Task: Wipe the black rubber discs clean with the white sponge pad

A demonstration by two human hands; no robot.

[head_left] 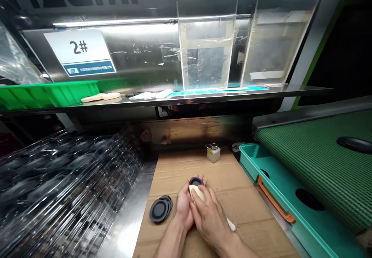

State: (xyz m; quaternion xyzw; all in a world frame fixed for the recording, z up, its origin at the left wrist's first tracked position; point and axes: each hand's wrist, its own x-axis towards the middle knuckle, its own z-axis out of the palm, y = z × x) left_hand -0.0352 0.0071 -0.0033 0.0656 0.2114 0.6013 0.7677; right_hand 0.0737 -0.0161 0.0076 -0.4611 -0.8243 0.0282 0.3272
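2 bare hands work low on a cardboard sheet (174,236), close to its near edge. The left hand (183,205) is closed around a black disc (196,181), fingers curled at its rim, while the right hand (207,215) is closed over a cream pad (195,191), holding it to the disc. A white strip (231,224) pokes out beside the right hand. Near the cardboard's left edge lie 2 overlapping black rings (161,209); toward its far edge stands a small white bottle (213,154) with a metal top.

Past the right edge sit a teal tray (250,161) with an orange handle (274,199) and a green mesh conveyor (316,168) carrying a black piece (354,144). Past the left edge rise stacked clear trays (66,172). Farthest off, a steel shelf (203,97) bears a green bin (43,95), cream pads (100,97) and a sign (80,52) reading "2#".

The main risk appears to be a slip: firm pressure on so small a disc could send it rolling or dropping. A careless reach could also tip the bottle or catch the trays at the cardboard's left edge.
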